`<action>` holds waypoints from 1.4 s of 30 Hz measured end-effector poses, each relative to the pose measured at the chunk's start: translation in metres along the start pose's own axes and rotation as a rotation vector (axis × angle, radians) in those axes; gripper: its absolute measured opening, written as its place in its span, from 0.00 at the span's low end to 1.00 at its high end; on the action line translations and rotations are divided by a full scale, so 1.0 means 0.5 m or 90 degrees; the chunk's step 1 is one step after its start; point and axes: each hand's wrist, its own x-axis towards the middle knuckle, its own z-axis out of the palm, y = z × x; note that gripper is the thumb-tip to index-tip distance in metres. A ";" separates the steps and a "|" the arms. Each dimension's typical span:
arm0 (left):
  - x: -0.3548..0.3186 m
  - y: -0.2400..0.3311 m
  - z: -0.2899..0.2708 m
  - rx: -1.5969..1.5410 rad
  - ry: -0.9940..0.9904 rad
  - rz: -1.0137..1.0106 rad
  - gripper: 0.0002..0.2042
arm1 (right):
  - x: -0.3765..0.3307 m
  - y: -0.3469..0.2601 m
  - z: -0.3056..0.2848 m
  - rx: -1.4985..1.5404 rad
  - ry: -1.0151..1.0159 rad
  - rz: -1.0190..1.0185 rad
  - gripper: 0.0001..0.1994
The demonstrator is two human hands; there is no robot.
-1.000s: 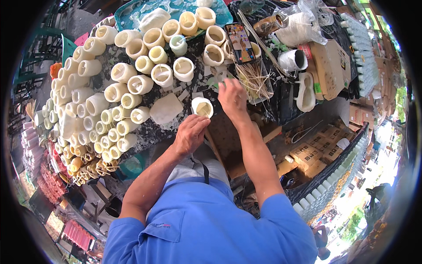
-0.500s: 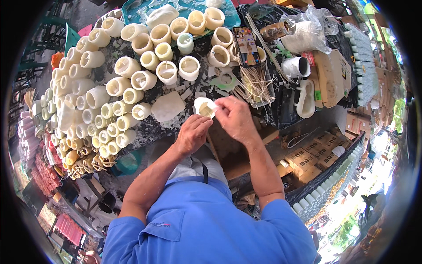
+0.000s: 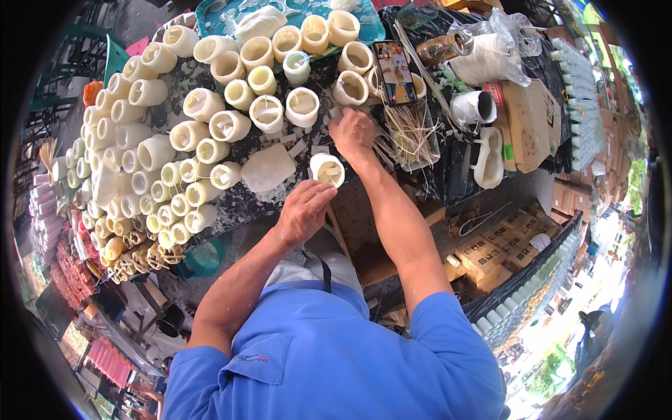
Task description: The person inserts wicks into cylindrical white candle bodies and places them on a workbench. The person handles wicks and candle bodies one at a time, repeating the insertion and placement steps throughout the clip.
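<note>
At the table's near edge, a hollow cream wax cup (image 3: 327,170) leans with its mouth toward me and pale wax pieces inside. My left hand (image 3: 304,210) is closed on its near rim, thumb and fingers together. Farther off, my right hand (image 3: 353,133) is down among flat white wax scraps on the table, fingers bent and pressed together. Whatever lies under those fingertips is hidden. A pale wax slab (image 3: 269,169) lies to the left of the cup. Several similar wax cups, such as this one (image 3: 302,106), stand just beyond.
Many more wax cups (image 3: 155,152) crowd the table's left side. A blue tray (image 3: 210,17) holds wax at the back. Right of my hand are a phone (image 3: 395,73), a bundle of thin sticks (image 3: 409,136) and a cardboard box (image 3: 528,126). Another open box (image 3: 360,231) sits below the edge.
My right hand has left the wax cup and moved forward to the scraps on the table. My left hand stays at the cup, whose opening now shows more fully.
</note>
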 end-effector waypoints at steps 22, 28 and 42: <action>0.154 -0.034 -0.050 -0.142 -0.129 -0.377 0.09 | -0.150 0.030 -0.169 0.217 0.062 -0.065 0.10; 0.148 -0.040 -0.033 -0.227 -0.086 -0.510 0.09 | 0.028 0.064 -0.018 -0.124 0.038 -0.033 0.07; 0.101 0.013 -0.037 -0.256 -0.050 -0.593 0.06 | 0.025 0.073 -0.011 -0.170 0.083 -0.049 0.08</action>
